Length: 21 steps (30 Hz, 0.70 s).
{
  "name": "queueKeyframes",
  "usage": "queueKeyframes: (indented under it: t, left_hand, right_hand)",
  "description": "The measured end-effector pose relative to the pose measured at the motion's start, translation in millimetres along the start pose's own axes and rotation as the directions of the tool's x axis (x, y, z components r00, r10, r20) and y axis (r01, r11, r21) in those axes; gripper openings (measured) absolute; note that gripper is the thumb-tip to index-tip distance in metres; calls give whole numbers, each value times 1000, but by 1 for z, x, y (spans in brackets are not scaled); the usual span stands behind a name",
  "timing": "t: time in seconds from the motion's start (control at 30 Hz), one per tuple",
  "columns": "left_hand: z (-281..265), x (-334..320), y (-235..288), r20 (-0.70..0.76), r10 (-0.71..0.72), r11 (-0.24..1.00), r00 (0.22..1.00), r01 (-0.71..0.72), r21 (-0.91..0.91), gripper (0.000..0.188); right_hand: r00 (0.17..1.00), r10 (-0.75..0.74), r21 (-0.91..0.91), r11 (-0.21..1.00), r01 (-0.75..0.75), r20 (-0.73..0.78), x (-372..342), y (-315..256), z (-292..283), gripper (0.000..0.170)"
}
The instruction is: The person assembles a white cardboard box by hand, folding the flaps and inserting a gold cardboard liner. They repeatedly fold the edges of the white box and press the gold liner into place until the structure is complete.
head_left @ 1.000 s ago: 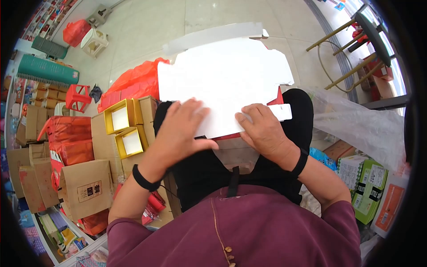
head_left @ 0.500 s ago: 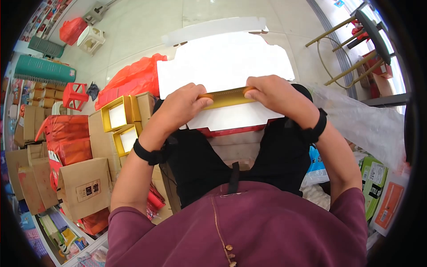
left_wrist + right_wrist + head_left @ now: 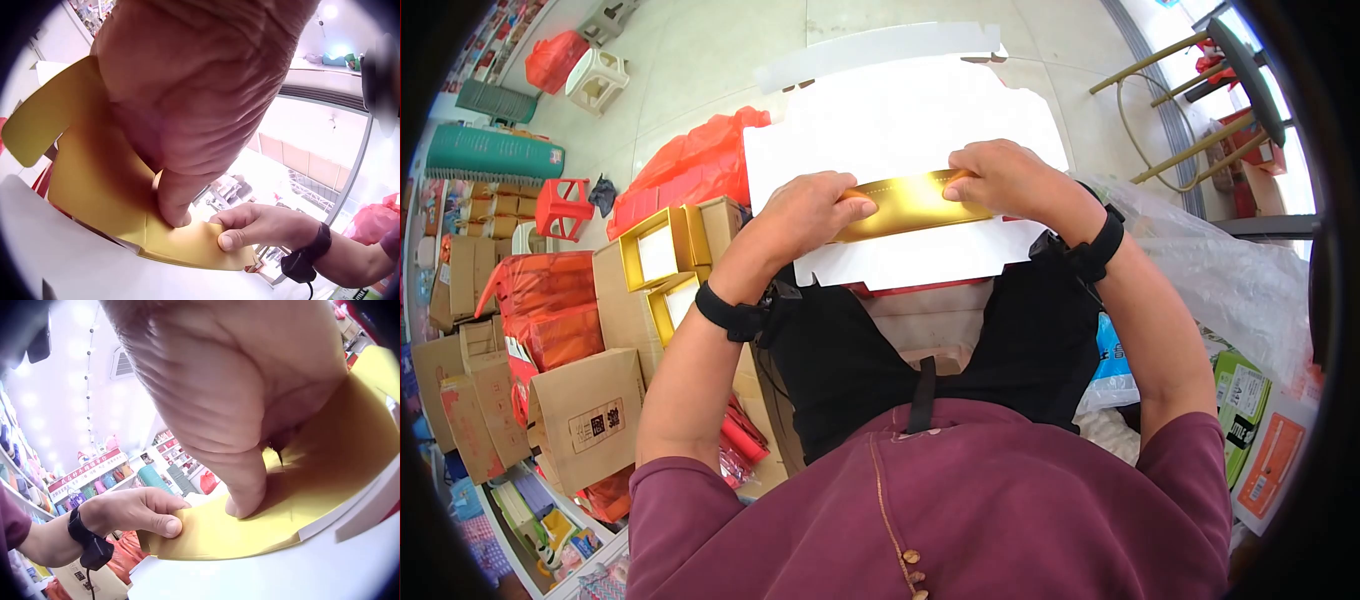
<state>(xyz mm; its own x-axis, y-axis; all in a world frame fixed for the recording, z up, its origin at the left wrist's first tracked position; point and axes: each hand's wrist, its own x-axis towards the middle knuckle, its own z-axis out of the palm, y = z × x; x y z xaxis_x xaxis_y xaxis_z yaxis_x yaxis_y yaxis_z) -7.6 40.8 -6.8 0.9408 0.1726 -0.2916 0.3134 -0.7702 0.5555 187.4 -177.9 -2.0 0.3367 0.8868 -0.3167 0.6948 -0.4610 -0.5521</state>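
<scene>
A large cardboard box blank, white on its upper face (image 3: 900, 115), lies across the person's knees. Near its close edge stands a raised gold panel (image 3: 910, 212) with a dotted crease along the top. The left hand (image 3: 808, 215) pinches the panel's left end, thumb on the gold face. At the other end the right hand (image 3: 1012, 182) does the same, thumb likewise in front. Gold side flaps spread beside each palm in the wrist views, where the far fingers are partly hidden behind the panel. A white notched flap (image 3: 920, 262) extends below the gold toward the person.
Gold-walled boxes (image 3: 693, 240) with white insides stand at the left, by a red plastic bag (image 3: 685, 165). Brown paper bags (image 3: 595, 425) are nearer. Clear plastic sheeting (image 3: 1200, 250) and a green box (image 3: 1242, 400) lie right. A metal-legged stool (image 3: 1245, 80) stands far right.
From lying on the white cardboard, both hands went to gripping the gold panel's two ends. The panel has turned further, with more gold showing than half a second ago.
</scene>
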Motion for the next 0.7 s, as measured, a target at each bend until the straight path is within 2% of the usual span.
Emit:
queueKeyframes:
  t: [0.07, 0.17, 0.27, 0.37, 0.47, 0.57, 0.7]
  left_hand:
    - [-1, 2, 3, 19, -11, 999, 1000, 10, 35, 47]
    - [-2, 6, 0, 54, 5, 998, 999, -8, 60, 46]
    - [-1, 9, -1, 76, 6, 997, 997, -12, 79, 45]
    - [-9, 9, 11, 142, -74, 991, 987, 56, 124, 41]
    - [-5, 10, 7, 109, -41, 995, 993, 31, 92, 44]
    - [-5, 12, 6, 127, -46, 991, 991, 30, 127, 44]
    - [-5, 12, 10, 129, -68, 987, 989, 48, 156, 45]
  right_hand:
    - [995, -88, -72, 994, 84, -46, 7, 15, 10, 30]
    - [998, 54, -20, 998, -54, 25, 1, -7, -1, 30]
    - [998, 53, -63, 997, -51, 31, 3, -6, 0, 30]
    - [998, 46, -90, 995, -41, 53, 5, -5, -1, 29]
    - [993, 85, -93, 993, -77, 86, 4, -11, -5, 30]
    - [997, 51, -94, 995, -45, 64, 3, -8, -1, 30]
    - [992, 80, -60, 995, -74, 94, 0, -13, -6, 30]
